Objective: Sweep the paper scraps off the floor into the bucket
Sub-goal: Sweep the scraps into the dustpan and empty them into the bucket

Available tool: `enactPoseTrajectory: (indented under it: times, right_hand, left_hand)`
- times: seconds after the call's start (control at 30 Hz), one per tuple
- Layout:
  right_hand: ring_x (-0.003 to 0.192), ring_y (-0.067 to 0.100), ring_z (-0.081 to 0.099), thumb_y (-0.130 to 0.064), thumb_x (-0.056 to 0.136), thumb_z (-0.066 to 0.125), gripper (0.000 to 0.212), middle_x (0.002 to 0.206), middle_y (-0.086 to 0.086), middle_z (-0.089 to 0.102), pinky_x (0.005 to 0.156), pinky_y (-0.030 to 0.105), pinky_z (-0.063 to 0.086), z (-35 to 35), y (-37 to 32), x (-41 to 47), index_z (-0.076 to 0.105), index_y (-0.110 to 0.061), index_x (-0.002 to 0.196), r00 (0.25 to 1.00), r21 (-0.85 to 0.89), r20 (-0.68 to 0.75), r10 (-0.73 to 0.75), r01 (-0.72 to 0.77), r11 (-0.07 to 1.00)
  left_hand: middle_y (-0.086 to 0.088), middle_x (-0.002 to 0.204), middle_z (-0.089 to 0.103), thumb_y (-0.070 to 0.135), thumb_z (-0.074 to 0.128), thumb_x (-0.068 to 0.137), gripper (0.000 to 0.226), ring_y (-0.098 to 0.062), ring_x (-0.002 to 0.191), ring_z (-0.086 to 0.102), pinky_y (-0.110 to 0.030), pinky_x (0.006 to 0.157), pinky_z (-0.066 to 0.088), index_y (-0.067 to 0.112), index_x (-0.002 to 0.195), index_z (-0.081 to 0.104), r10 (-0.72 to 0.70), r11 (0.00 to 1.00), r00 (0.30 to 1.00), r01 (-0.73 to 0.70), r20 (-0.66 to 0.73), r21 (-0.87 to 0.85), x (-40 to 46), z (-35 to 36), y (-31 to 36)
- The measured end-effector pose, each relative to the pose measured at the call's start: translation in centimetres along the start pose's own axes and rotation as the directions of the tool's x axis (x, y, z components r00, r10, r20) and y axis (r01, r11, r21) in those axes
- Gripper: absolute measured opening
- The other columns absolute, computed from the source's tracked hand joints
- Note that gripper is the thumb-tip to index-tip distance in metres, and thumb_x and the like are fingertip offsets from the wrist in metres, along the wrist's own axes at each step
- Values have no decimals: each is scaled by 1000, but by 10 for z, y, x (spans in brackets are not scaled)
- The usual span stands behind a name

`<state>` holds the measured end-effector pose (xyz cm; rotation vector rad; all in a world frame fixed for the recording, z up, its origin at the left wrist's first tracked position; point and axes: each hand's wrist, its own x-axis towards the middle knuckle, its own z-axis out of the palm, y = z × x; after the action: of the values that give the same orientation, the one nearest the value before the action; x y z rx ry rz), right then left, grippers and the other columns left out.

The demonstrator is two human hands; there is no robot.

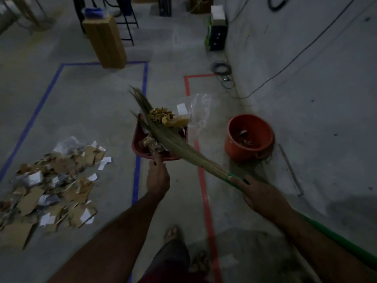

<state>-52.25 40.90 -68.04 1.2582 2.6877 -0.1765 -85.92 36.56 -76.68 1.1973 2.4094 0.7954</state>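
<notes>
Paper scraps (53, 186): the main pile of brown and white pieces lies on the concrete floor (306, 119) at the near left, inside the blue tape outline (36, 111). It is well apart from the bucket.

Bucket (250, 137): orange, upright, right of centre and beyond the red tape line (202, 180). A few scraps are visible at its bottom.

Dustpan (136, 144): red, at centre, loaded with crumpled brown scraps and a piece of clear plastic film (201, 113) that hangs over its far right edge.

Broom (173, 137): its long axis runs from the near right, up and left, to the far centre. The bristles lie across the loaded dustpan, apparently pinning the load.

Left hand (158, 176): grasps the near rim of the dustpan, thumb on top.

Right hand (263, 198): wrapped around the green broom handle just below the bound bristle neck.

Key relation: the bucket lies to the right of the dustpan and at about the same depth. The right hand is nearer to it, but the left hand carries the load. Judgement: the next move is a rightward carry over the red tape, then a tip into the bucket. The overhanging film is the likeliest piece to slip off.

Labels: no readable writing or brand anywhere; the frame is dim and slightly blurred.
</notes>
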Motion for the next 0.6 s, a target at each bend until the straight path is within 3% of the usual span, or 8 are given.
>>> enactPoseTrajectory:
  times: [0.1,0.2,0.37,0.47,0.6]
  right_hand:
    - [52,20,50,-22,82,67,78,93,2,53,41,31,40,-4,30,7,31,-42,148,1000,18,-19,24,-24,1000]
    - [45,19,46,-12,70,79,82,91,6,56,40,25,26,0,61,16,47,-33,142,997,60,-70,24,-20,998]
    - [52,15,51,-13,68,79,83,94,4,59,41,19,19,4,117,34,47,-35,141,993,88,17,113,-114,990]
    - [53,13,48,-14,74,75,79,92,1,56,41,20,22,11,150,44,43,-38,142,981,92,60,183,-188,978]
    - [45,11,42,-17,70,79,82,86,-3,52,36,21,24,24,192,48,46,-38,142,958,100,113,262,-273,957]
  left_hand:
    - [-20,118,49,20,39,105,50,-35,83,56,-41,60,42,16,150,20,29,998,999,-31,40,53,22,28,34]
    - [-19,118,48,20,41,104,53,-34,85,58,-40,60,45,21,151,17,74,995,995,-78,66,57,44,61,61]
    - [-18,107,47,20,39,104,38,-41,82,55,-52,65,52,26,136,21,145,989,977,-150,154,20,82,115,108]
    - [-18,107,46,21,39,102,37,-41,81,56,-43,60,44,26,134,22,201,979,958,-203,204,-9,100,148,136]
    - [-22,110,47,17,43,101,39,-44,81,56,-43,60,42,24,134,22,228,972,931,-234,285,-15,121,198,170]
